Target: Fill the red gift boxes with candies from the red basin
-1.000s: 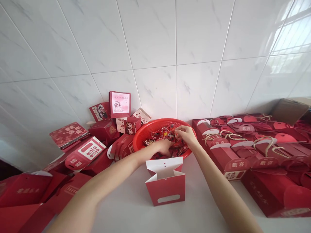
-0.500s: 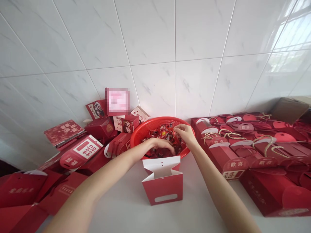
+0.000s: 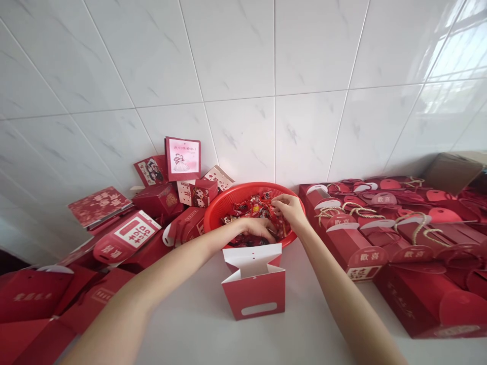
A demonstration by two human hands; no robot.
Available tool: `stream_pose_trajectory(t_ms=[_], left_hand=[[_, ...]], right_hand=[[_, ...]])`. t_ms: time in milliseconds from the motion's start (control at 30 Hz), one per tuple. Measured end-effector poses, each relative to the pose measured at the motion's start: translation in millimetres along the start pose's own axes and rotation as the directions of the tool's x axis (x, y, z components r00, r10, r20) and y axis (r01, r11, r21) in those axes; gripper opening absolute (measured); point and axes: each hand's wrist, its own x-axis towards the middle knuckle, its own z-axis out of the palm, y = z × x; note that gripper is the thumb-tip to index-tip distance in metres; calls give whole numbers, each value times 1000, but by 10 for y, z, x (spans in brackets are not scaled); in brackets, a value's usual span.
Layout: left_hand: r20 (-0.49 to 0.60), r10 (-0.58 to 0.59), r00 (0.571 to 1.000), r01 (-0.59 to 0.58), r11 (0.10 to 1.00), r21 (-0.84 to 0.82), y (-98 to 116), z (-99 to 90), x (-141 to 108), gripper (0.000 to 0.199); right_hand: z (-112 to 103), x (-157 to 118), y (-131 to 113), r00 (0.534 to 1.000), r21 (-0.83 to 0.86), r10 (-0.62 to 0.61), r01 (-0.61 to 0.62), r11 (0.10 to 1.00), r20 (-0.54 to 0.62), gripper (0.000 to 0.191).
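A red perforated plastic basket holds several small candies in shiny red wrappers. My left hand reaches down into it, thumb and bent fingers apart over the candies, the fingertips partly hidden. At the basket's right side, my right hand has thumb and forefinger pinched together at a red wrapped candy; its other fingers are curled. In front of the basket, nearer to me, an open-topped red paper box with a white inside and an oval cut-out stands upright. Neither hand touches that box.
Red gift boxes lie in a loose pile at the left, one with a pink picture card. Rows of closed red boxes with handles fill the right side. A brown carton sits behind them, and a tiled wall rises at the back.
My left hand has shifted slightly to the right within the basket among the candies. My right hand stays almost in the same place. The open box and the piles have not moved.
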Motion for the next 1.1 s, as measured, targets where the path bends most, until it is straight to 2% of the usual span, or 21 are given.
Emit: stream_pose_trajectory(t_ms=[100,200,333,433,500,667,833,1000,1100], left_hand=[[-31,52,998,-51,998,20,-24,-42,20,6],[-182,76,980,-94,991,-96,-29,-99,4,9],[-395,74,916,-248,877,-411,-28,-207,-75,16],[-505,118,855,-384,799,-462,-27,-284,-145,17],[-537,145,831,-430,779,-456,-26,-314,-183,30],[-538,158,828,-430,796,-426,-43,-322,-231,75],[-446,133,885,-368,786,-497,-75,-313,-249,100],[-339,163,926,-327,795,-511,-27,-282,-287,106],[-301,145,942,-297,777,-554,23,-252,-293,98]], right_hand=[[-8,1,0,1000,2,-9,9,1000,-10,7],[-19,5,2,999,16,-22,23,1000,-25,9],[-22,23,11,999,47,-17,19,999,-46,12],[-18,41,21,999,67,-8,11,998,-42,16],[-16,48,28,1000,76,-4,6,997,-28,17],[-17,41,40,1000,89,0,-2,996,19,15],[-25,20,47,997,93,8,-15,996,76,17],[-23,9,38,991,127,1,-18,992,131,23],[-20,23,47,995,183,0,-17,983,96,25]])
